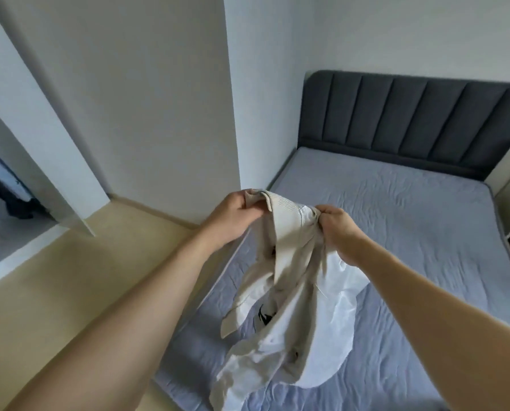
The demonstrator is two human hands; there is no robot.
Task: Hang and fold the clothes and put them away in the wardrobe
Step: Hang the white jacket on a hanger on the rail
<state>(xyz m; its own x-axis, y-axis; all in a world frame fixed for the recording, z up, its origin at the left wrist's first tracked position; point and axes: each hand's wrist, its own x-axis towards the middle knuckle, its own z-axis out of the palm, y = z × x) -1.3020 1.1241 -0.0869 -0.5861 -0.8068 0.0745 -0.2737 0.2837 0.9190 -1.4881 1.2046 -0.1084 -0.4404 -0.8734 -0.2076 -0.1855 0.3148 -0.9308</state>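
Two hands are raised over the left edge of the bed (426, 232), each closed on the top edge of one beige garment (289, 262). The left hand (236, 215) is curled round a bunched corner of the cloth, and the right hand (337, 229) pinches the opposite part of that edge, so that a ribbed band is stretched between them. From this grip the garment is hung downward, twisted and partly inside out, with a white lining (331, 330) exposed; its lower folds appear to rest on the grey-blue bed cover near the bed's left edge, although contact cannot be confirmed. Small dark marks are visible on the fabric, too blurred to be identified. A dark padded headboard (411, 120) is seen at the far end of the bed, and an open wardrobe (7, 185) with dark items inside is visible at the far left, well apart from the garment across a pale floor (70, 292). The step in hand is judged to be the opening-out and straightening of the garment before it is folded or hung. For the next move, the twisted cloth would have to be shaken or turned right side out, and the grips shifted to matching points such as the shoulders or waistband corners.
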